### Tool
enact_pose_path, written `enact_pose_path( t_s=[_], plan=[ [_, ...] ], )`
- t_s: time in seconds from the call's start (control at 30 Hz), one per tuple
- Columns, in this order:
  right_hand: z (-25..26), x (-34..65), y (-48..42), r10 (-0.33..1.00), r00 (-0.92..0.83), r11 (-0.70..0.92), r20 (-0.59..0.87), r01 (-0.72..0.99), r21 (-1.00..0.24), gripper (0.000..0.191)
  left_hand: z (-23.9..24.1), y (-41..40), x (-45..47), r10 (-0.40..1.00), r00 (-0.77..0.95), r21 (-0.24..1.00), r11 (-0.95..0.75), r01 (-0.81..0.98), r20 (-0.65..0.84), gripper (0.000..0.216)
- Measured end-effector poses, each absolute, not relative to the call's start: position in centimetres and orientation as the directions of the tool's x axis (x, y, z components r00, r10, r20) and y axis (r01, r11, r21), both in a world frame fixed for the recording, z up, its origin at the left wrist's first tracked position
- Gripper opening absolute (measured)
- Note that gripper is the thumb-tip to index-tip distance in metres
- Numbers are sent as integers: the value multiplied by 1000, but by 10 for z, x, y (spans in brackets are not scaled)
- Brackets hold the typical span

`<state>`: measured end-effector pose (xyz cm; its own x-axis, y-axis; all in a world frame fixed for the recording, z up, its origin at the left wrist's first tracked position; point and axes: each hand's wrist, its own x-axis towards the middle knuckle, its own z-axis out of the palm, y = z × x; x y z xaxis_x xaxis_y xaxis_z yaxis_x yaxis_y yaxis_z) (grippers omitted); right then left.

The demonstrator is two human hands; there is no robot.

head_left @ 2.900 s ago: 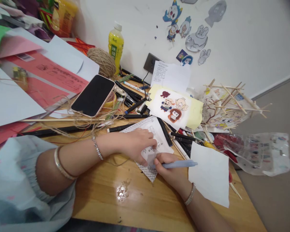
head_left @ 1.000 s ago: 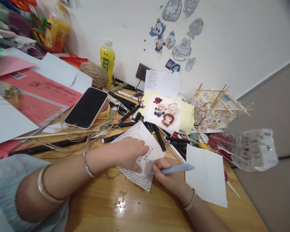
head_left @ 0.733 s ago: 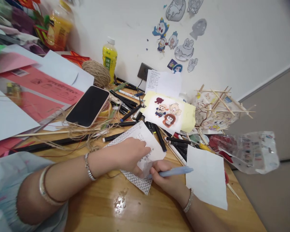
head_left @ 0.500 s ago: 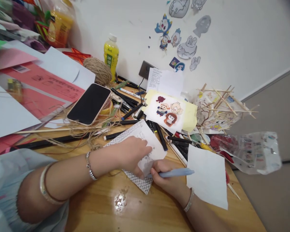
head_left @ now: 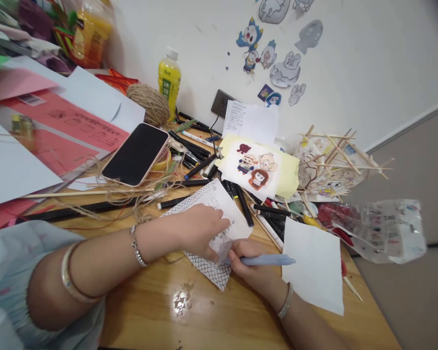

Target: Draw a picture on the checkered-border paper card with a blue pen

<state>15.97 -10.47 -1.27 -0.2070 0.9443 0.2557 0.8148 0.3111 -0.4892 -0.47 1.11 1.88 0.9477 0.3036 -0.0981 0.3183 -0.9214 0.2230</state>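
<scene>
A white sheet of paper with a lattice-pattern border (head_left: 226,199) lies at a slant on the wooden table, with small handwriting and line drawing on it. My left hand (head_left: 197,229) rests on that sheet, palm down, thumb and index finger apart, holding nothing. My right hand (head_left: 253,265) is closed around a light blue pen (head_left: 273,260). The pen's tip end points left toward the sheet's lower right part, near my left thumb; the tip itself is hard to make out. To the right of my right hand lies a blank white sheet (head_left: 312,267).
Behind the sheet are scattered markers (head_left: 244,206), a paper with coloured cartoon figures (head_left: 259,167) and a stick-and-paper lantern (head_left: 336,167). A phone (head_left: 135,154), a twine ball (head_left: 149,103) and a yellow drink bottle (head_left: 169,82) stand left. A clear plastic bag (head_left: 387,231) hangs over the right edge.
The view has shifted very slightly. Both hands keep nearly the same place on and beside the sheet, and the pen is still in my right hand.
</scene>
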Motion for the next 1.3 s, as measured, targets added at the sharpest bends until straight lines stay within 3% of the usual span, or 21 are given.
enact_pose_path(
  t_s=[0.13, 0.57, 1.17, 1.3],
  plan=[
    [-12, 160, -105, 943, -232, 325, 238, 793, -515, 33, 20, 10, -5, 296, 951, 233, -922, 310, -92, 45],
    [-10, 159, -106, 956, -167, 258, 242, 871, -418, 32, 21, 11, -5, 304, 946, 231, -918, 322, -110, 47],
    [-12, 158, -103, 933, -272, 360, 235, 718, -596, 35, 22, 11, -6, 289, 952, 249, -919, 306, -102, 44],
    [-12, 159, -102, 936, -275, 351, 218, 745, -568, 34, 21, 11, -6, 290, 954, 265, -916, 301, -81, 44]
  ],
)
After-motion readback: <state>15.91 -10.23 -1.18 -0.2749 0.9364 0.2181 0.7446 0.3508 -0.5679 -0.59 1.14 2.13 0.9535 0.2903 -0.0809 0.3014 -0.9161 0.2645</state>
